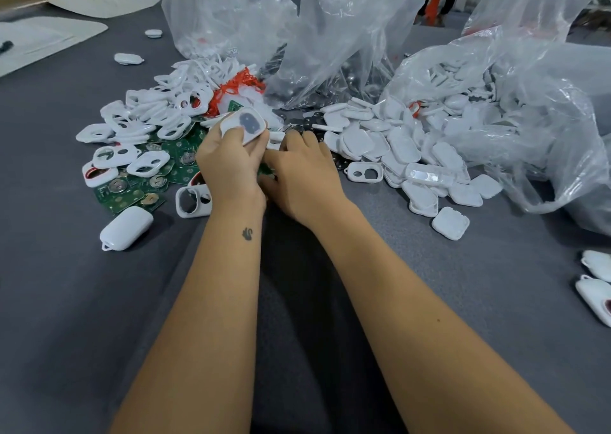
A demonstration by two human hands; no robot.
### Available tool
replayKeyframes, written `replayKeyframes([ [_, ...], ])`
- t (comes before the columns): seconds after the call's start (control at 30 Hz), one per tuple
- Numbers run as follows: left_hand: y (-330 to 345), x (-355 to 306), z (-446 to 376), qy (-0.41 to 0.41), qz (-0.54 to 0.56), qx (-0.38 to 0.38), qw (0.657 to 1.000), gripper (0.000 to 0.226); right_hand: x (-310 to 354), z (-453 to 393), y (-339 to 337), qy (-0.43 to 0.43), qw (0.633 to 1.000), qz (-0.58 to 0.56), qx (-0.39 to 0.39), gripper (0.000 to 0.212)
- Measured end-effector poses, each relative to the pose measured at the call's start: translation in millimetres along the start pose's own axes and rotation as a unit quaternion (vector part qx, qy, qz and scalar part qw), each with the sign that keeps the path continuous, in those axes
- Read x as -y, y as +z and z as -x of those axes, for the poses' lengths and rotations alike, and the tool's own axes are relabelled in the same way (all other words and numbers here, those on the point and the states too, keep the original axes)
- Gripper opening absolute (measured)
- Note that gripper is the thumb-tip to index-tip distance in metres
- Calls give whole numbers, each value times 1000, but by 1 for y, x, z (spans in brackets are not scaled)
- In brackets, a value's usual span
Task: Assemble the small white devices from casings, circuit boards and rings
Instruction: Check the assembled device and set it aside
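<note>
The left hand (231, 159) grips a casing (244, 125); the right hand (302, 165), seemingly curled, rummages — the casing could slip.

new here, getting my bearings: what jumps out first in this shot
Two bare forearms meet mid-table, where the left hand grips a white casing and the right hand rests beside it. Around them sprawl white casing heaps, green circuit boards and crumpled clear plastic bags behind.
</note>
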State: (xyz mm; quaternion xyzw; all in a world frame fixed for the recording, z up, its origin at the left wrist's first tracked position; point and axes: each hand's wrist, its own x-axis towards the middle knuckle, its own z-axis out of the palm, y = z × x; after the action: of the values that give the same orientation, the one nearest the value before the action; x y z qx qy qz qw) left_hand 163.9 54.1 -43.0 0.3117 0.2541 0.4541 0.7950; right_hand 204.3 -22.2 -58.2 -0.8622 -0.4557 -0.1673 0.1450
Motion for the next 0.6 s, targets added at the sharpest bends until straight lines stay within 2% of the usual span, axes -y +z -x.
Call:
replayKeyframes([
  [0.17,0,-3,5,-18,66,0,998,24,-8,6,-11,-29,997,24,-72,22],
  [0.2,-1,-3,5,-24,80,0,997,23,-10,7,-15,-7,996,-3,-91,23],
  [0.27,-1,-1,7,-38,90,6,995,24,-17,11,-23,86,981,-131,-114,24],
  [0.3,0,0,9,-46,90,10,995,24,-21,13,-27,146,956,-225,-116,23],
  [0.4,8,7,16,-81,56,43,994,22,-35,22,-36,282,830,-467,-116,24],
  [0.53,15,17,30,-156,-32,130,979,21,-51,41,-40,329,722,-596,-122,22],
  [0.6,18,23,35,-177,-58,161,969,21,-56,48,-40,330,689,-629,-141,20],
])
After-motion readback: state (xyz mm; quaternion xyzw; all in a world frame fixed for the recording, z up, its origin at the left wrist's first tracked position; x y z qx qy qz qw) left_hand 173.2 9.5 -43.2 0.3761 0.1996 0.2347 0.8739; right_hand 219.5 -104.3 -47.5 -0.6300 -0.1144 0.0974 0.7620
